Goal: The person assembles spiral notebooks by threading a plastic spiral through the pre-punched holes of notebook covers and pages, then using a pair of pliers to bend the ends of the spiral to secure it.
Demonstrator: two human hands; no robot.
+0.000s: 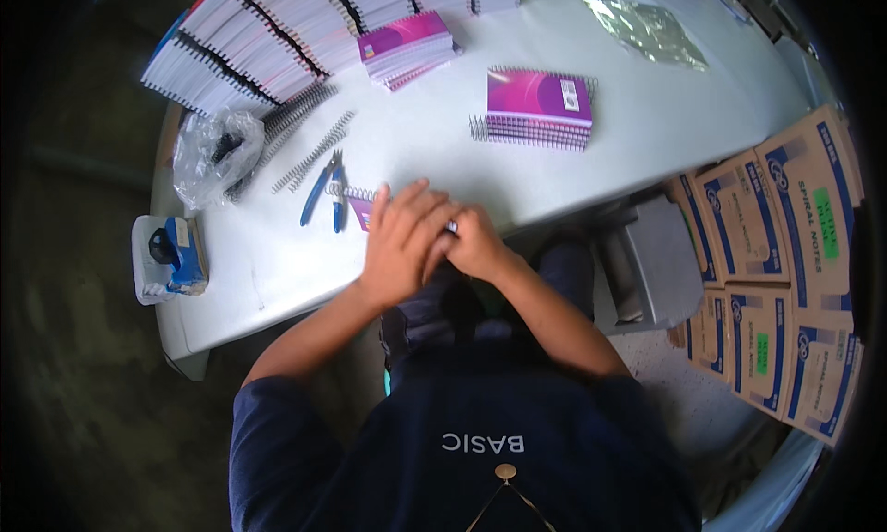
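Close to the table's front edge lies a small purple notebook (361,214), mostly hidden beneath my hands. A metal spiral coil (344,191) sticks out from its upper left corner. My left hand (402,241) rests over the notebook with its fingers stretched out toward the right. Its fingertips meet my right hand (478,247), whose fingers are curled closed at the notebook's right end. A small dark and pale bit shows by the right fingers, too little to name. Left of my hands lie blue-handled pliers (319,192) and a second blue-handled tool (338,199).
Loose spiral coils (314,153) lie beside a clear plastic bag (217,158). Purple notebooks stand in a right stack (539,102) and a far stack (407,44). Bound page blocks (277,33) line the back left. A blue box (188,255) sits left; cartons (753,227) stand right.
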